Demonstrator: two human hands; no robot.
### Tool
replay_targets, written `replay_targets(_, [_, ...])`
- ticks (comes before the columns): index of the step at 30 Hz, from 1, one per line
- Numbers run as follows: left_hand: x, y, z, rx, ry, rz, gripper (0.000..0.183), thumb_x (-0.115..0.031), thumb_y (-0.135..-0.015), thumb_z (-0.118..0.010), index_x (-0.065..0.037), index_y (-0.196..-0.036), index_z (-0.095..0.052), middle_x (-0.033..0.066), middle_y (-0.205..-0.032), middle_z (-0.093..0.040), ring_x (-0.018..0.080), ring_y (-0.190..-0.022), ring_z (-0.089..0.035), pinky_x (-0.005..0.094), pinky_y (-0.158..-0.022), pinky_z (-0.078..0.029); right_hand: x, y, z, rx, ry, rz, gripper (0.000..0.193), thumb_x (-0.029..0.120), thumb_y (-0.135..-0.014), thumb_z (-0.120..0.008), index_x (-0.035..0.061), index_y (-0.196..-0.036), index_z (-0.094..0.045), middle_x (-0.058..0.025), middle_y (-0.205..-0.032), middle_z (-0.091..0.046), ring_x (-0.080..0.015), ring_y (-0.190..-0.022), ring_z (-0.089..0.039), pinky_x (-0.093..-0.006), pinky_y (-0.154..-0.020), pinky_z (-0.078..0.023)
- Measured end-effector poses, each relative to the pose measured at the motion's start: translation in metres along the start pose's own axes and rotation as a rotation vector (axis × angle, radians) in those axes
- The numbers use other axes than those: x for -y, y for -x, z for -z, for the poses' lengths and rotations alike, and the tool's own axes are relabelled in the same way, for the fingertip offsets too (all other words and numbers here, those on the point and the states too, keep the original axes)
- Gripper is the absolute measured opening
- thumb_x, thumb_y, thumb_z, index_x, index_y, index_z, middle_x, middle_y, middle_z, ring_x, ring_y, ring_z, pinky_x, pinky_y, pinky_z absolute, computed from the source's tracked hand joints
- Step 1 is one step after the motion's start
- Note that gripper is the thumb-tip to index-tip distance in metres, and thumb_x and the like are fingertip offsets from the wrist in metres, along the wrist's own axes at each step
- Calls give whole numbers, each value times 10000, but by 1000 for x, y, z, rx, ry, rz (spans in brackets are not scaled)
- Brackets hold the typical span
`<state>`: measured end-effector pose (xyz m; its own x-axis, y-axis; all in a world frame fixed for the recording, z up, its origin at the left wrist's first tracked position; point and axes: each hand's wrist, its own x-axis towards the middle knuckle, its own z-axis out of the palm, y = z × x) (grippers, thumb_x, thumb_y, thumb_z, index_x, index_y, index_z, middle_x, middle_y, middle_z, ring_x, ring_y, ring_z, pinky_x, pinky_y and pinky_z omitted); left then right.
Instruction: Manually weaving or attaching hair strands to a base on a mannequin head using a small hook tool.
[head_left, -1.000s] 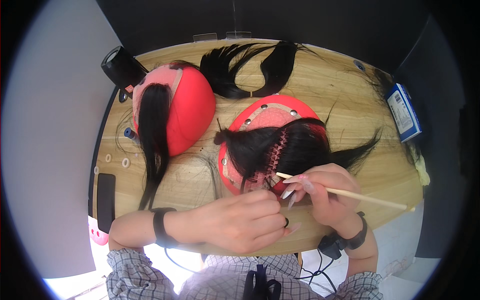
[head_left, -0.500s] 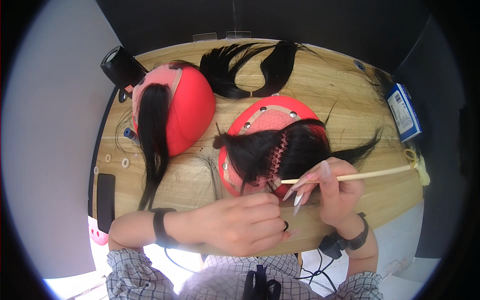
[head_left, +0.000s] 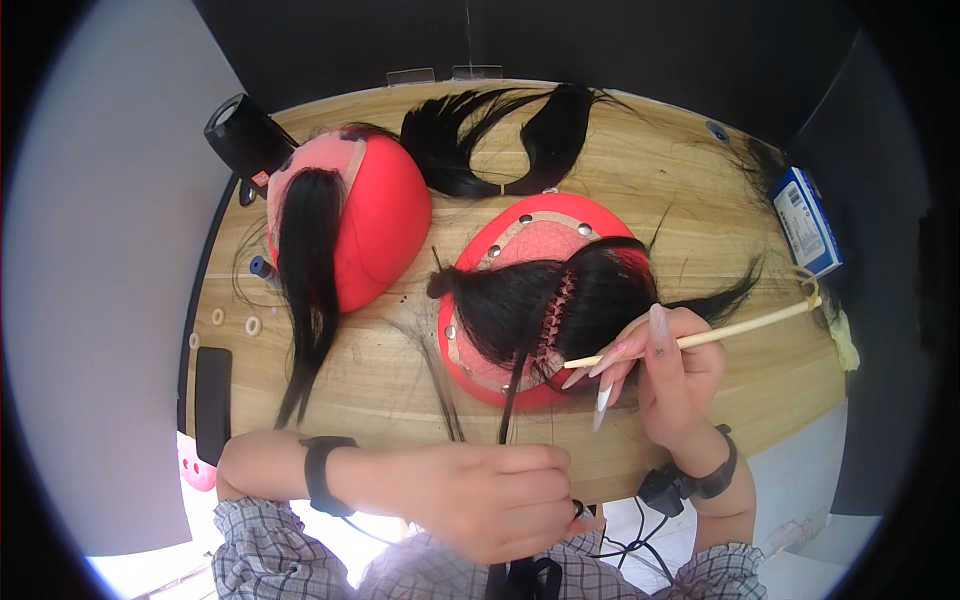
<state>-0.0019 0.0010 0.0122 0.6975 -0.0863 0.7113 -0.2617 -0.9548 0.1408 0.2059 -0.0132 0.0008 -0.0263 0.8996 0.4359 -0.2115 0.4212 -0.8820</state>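
Over the near red wig block, my right hand pinches a thin wooden stick at the parting. My left hand, closed, pulls a black strand taut toward me (roughly half the cap looks covered, the upper part bare).

I see a red dome-shaped wig block w/ a pinkish lace cap pinned on it, sitting on the wood table near centre, just right of a 2nd red block. Black hair covers its lower half, split by a reddish parting line running down the middle; loose ends fan out to the right. A thin black strand of hair runs taut from the parting down off the block's near edge. A long thin pale wooden stick-like tool lies approx. horizontal, slightly tilted up at its right end, its left tip at the hair by the block's lower right edge.
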Motion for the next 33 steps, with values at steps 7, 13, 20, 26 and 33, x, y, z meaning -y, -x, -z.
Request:
replay_targets(7, [-5, -5, 4, -38, 16, -4, 250, -99, -795, -760, -52, -656, -557, 31, -690, -540, 149, -625, -549, 322, -817, -566, -1, 0, 1, 5, -66, -25, 235, 100, -1033, -455, -53, -910, -584, -165, -762, -623, -190, -632, -648, -319, -594, -570])
replay_targets(13, [1, -6, 4, -28, 20, 4, 240, -79, -798, -750, -51, -651, -561, 30, -686, -542, 146, -622, -553, 321, -828, -568, 1, 1, 0, 29, -126, -16, 223, 76, -1014, -467, -57, -891, -599, -169, -805, -624, -193, -654, -652, -317, -619, -568])
replay_targets(20, [0, -4, 3, -29, 41, -4, 229, -74, -799, -745, -50, -658, -566, 32, -696, -551, 144, -621, -555, 323, -832, -569, 3, -1, 4, 127, 57, 44, 186, 37, -983, -493, -62, -891, -619, -173, -841, -637, -190, -683, -666, -294, -600, -555])
replay_targets(26, [-1, -3, 1, -34, 62, 5, 139, -58, -778, -712, 2, -720, -601, 41, -731, -476, 188, -688, -513, 354, -767, -517, 3, -1, 6, 171, 101, 50, 187, 40, -988, -485, -62, -893, -609, -168, -834, -631, -180, -674, -660, -287, -581, -544])
replay_targets(33, [0, -4, 0, -71, 36, 5, 212, -52, -793, -740, -19, -677, -565, 38, -695, -493, 172, -630, -512, 322, -726, -528, 1, 1, 4, 65, -54, -59, 222, 181, -1022, -481, -1, -901, -518, -127, -765, -580, -157, -606, -612, -330, -657, -569])
